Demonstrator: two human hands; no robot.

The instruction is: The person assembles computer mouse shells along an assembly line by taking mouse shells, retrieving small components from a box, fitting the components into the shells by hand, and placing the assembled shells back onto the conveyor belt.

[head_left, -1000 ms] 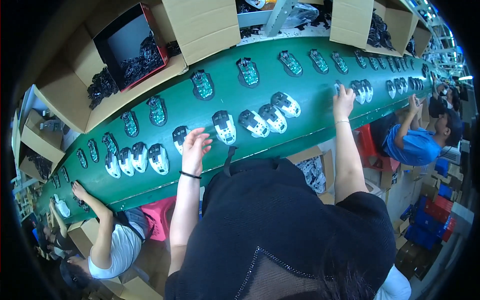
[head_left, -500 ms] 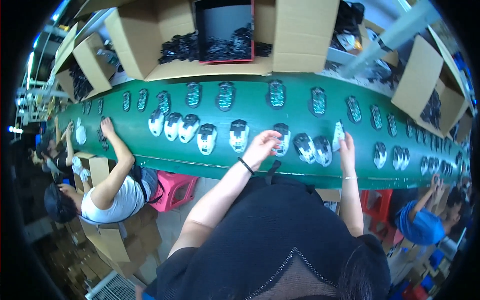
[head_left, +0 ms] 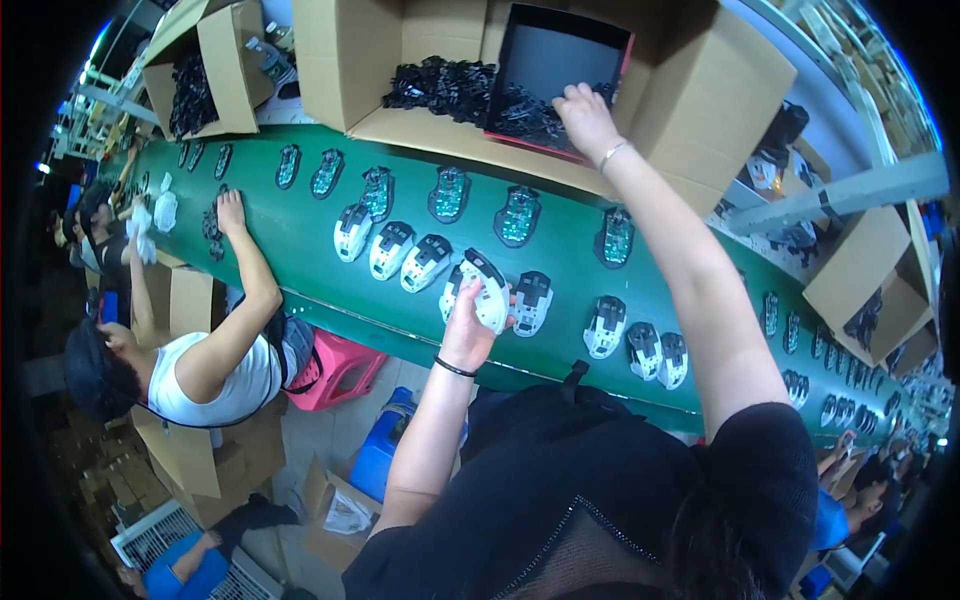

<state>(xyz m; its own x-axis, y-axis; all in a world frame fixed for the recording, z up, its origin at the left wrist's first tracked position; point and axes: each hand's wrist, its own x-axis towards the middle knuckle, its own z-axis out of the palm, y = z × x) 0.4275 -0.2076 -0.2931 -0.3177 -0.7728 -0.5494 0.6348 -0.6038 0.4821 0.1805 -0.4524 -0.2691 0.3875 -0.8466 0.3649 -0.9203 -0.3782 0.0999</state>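
Observation:
My left hand (head_left: 468,325) grips a white-and-black computer mouse (head_left: 486,290), tilted up above the green belt. Beyond the belt, my right hand (head_left: 588,118) reaches into a black tray (head_left: 540,52) with a red edge. Its fingers are curled down among small black plastic parts (head_left: 525,110); what they pinch, if anything, is hidden. Just right of the held mouse, another white-and-black mouse (head_left: 531,303) lies on the belt. A further mouse lies partly behind my left hand.
The green belt (head_left: 330,285) carries a far row of mouse bases with green circuit boards (head_left: 518,216) and a near row of white mice (head_left: 606,327). A cardboard box (head_left: 720,110) holds the tray. A co-worker (head_left: 215,370) sits at left near a pink stool (head_left: 335,372).
My left hand, open before, now holds a mouse. My right hand has left the belt, where it held a white piece, and moved up into the tray. The view has turned and tilted.

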